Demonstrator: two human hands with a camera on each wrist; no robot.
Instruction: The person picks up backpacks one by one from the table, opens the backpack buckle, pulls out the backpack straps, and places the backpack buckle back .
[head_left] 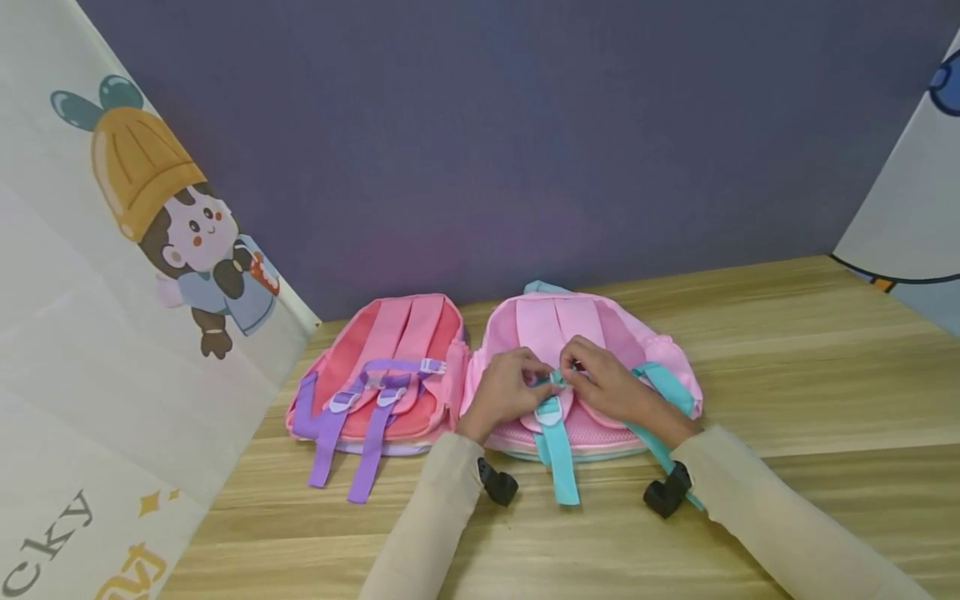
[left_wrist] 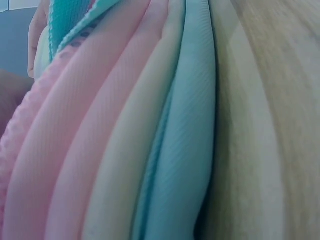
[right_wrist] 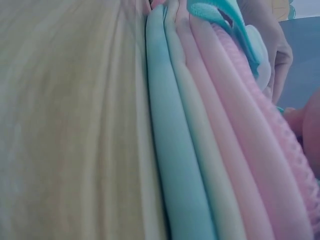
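A light pink backpack [head_left: 577,321] lies with its shoulder straps upward on the wooden table. Over its lower middle, my left hand [head_left: 506,387] and right hand [head_left: 606,382] meet, fingertips close together. Both pinch a short turquoise strap [head_left: 556,377] between thumb and fingers; the fingers partly hide it. Just below hangs a white strap adjuster [head_left: 548,411] with a loose turquoise webbing end [head_left: 564,475] reaching past the bag's lower edge. The wrist views mostly show the bag's layered side, a pale blue panel [left_wrist: 187,120] and pink piping [right_wrist: 240,100].
To the left stands a coral-pink backpack [head_left: 442,400] with purple straps [head_left: 367,454] and a purple chest strap with a white buckle [head_left: 432,366]. A dark panel [head_left: 525,150] rises behind the table [head_left: 787,350]. A printed white wall [head_left: 90,333] borders the left side.
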